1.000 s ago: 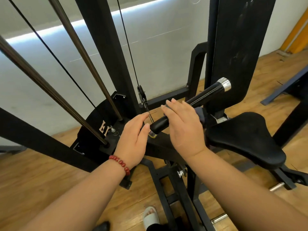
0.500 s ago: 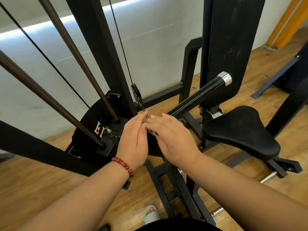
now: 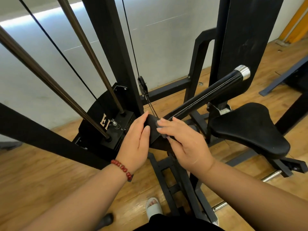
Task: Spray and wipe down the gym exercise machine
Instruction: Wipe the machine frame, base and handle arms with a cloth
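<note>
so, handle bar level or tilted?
Tilted: the handle bar slopes up to the right, chrome end cap highest.

blk frame (image 3: 106,39), blk seat (image 3: 250,129), blk handle (image 3: 208,95) w/ silver cap (image 3: 244,72), red bracelet (image 3: 122,168), tan floor (image 3: 33,172)

The right hand (image 3: 185,144) lies over the lower end of the handle bar (image 3: 208,95), hiding it. The black piece (image 3: 152,129) gripped by the left hand (image 3: 135,140): cloth or padding, cannot tell. Lettering (image 3: 104,121) at centre left is partly hidden. Uprights (image 3: 106,47) run off the top edge.
</note>
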`<state>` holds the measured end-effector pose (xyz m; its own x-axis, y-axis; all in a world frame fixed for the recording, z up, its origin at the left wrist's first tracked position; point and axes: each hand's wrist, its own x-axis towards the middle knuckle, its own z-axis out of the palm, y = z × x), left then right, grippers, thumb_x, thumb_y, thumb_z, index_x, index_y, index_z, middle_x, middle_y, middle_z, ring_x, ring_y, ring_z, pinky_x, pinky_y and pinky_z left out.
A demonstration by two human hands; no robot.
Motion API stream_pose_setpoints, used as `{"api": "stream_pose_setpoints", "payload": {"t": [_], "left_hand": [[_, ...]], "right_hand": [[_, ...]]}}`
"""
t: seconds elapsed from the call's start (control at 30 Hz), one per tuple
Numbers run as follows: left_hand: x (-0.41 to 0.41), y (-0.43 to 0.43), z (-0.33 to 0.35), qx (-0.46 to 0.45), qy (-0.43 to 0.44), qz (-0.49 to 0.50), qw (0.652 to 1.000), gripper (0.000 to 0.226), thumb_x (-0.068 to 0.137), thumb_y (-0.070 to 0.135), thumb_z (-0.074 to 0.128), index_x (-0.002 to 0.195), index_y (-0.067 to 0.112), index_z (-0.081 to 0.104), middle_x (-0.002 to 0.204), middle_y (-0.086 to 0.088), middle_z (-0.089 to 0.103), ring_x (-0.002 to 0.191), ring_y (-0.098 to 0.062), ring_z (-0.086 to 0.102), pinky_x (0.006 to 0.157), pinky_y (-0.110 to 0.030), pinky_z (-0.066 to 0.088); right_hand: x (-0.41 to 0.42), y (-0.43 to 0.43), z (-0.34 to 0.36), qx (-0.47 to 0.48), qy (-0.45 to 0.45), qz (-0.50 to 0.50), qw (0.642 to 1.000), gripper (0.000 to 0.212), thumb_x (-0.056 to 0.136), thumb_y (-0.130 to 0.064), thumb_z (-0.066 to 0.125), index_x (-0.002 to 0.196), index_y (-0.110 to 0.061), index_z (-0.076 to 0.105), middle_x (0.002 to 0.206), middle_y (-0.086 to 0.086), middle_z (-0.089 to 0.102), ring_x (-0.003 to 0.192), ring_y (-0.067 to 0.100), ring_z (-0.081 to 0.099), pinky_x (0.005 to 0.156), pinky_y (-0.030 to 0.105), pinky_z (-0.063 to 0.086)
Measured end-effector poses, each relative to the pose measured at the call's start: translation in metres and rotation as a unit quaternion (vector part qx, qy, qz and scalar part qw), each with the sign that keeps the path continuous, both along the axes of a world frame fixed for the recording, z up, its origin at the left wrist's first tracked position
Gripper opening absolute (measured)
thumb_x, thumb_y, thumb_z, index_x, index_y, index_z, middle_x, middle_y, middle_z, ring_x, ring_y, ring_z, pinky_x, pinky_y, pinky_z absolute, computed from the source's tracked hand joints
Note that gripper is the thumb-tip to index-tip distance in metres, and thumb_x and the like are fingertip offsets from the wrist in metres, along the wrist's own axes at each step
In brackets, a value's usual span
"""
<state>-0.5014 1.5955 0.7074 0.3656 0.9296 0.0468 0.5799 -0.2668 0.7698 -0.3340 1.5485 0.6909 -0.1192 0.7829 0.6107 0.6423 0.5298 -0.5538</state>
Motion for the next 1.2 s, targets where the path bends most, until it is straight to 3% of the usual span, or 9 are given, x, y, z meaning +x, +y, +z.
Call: {"api": "stream_pose_setpoints", "payload": {"t": [0.23,0.43,0.6,0.7,0.8,0.93,1.03,1.13,1.2], "left_hand": [[-0.001,0.001,-0.002,0.003,-0.010,-0.001,1.000,0.048,0.103,0.031,0.031,0.150,0.022,0.028,0.142,0.015,0.036,0.126,0.010,0.030,0.095,0.007,0.020],[-0.003,0.001,-0.001,-0.001,-0.002,-0.020,1.000,0.048,0.104,0.028,0.031,0.151,0.022,0.026,0.146,0.008,0.036,0.116,0.019,0.032,0.093,0.006,0.023],[-0.001,-0.002,0.006,0.010,0.023,-0.024,0.999,0.052,0.103,0.033,0.032,0.153,0.021,0.022,0.152,0.004,0.033,0.137,-0.004,0.027,0.108,-0.020,0.025],[0.006,-0.004,0.017,0.048,0.050,-0.045,0.997,0.058,0.101,0.037,0.036,0.153,0.019,0.021,0.156,0.004,0.028,0.144,-0.009,0.019,0.112,-0.024,0.019],[0.017,-0.006,0.021,0.063,0.069,-0.054,0.994,0.064,0.098,0.044,0.034,0.155,0.019,0.016,0.159,0.005,0.021,0.146,-0.009,0.012,0.118,-0.028,0.013],[0.024,-0.013,0.016,0.063,0.062,-0.029,0.996,0.061,0.101,0.040,0.035,0.154,0.018,0.018,0.159,0.004,0.021,0.147,-0.011,0.010,0.122,-0.039,0.015],[0.023,-0.015,0.013,0.067,0.056,-0.019,0.996,0.058,0.102,0.037,0.036,0.154,0.016,0.020,0.159,0.003,0.023,0.147,-0.010,0.012,0.122,-0.037,0.015],[0.026,-0.017,0.013,0.082,0.067,-0.017,0.994,0.057,0.101,0.038,0.035,0.153,0.016,0.023,0.158,0.004,0.023,0.147,-0.009,0.014,0.121,-0.035,0.016],[0.028,-0.019,0.015,0.083,0.087,-0.006,0.993,0.055,0.100,0.038,0.035,0.151,0.018,0.029,0.157,0.007,0.024,0.146,-0.008,0.014,0.120,-0.033,0.015]], "right_hand": [[-0.016,0.005,0.009,-0.014,0.052,-0.034,0.998,0.029,0.091,-0.002,0.055,0.118,-0.006,0.066,0.125,0.003,0.064,0.128,0.011,0.054,0.115,0.032,0.034],[-0.011,-0.012,0.000,-0.052,0.120,-0.017,0.991,0.029,0.092,-0.004,0.057,0.119,-0.009,0.063,0.132,0.000,0.059,0.129,0.010,0.053,0.110,0.031,0.040],[-0.013,-0.035,-0.026,-0.116,0.228,-0.056,0.965,0.029,0.095,-0.015,0.051,0.120,-0.021,0.063,0.138,-0.008,0.057,0.132,0.012,0.050,0.109,0.032,0.042],[-0.019,-0.035,-0.025,-0.137,0.255,-0.069,0.955,0.031,0.095,-0.020,0.048,0.122,-0.030,0.060,0.139,-0.018,0.053,0.133,0.008,0.048,0.108,0.027,0.041],[-0.018,-0.035,-0.022,-0.173,0.292,-0.116,0.933,0.028,0.099,-0.016,0.051,0.116,-0.037,0.061,0.128,-0.023,0.060,0.124,0.001,0.053,0.104,0.025,0.045],[-0.011,-0.022,-0.015,-0.271,0.327,-0.184,0.887,0.025,0.101,-0.019,0.049,0.112,-0.035,0.065,0.109,-0.015,0.066,0.106,0.001,0.061,0.095,0.037,0.053],[-0.004,-0.011,0.000,-0.306,0.337,-0.137,0.880,0.025,0.101,-0.020,0.048,0.107,-0.035,0.067,0.101,-0.018,0.067,0.099,-0.001,0.062,0.090,0.026,0.052],[0.000,-0.022,-0.006,-0.287,0.281,-0.092,0.911,0.028,0.100,-0.017,0.052,0.123,-0.029,0.063,0.114,-0.023,0.064,0.112,-0.008,0.056,0.095,0.010,0.044],[0.011,-0.027,-0.019,-0.292,0.252,-0.115,0.915,0.030,0.101,-0.018,0.050,0.127,-0.029,0.061,0.118,-0.025,0.060,0.114,-0.014,0.052,0.098,0.009,0.041]]}}
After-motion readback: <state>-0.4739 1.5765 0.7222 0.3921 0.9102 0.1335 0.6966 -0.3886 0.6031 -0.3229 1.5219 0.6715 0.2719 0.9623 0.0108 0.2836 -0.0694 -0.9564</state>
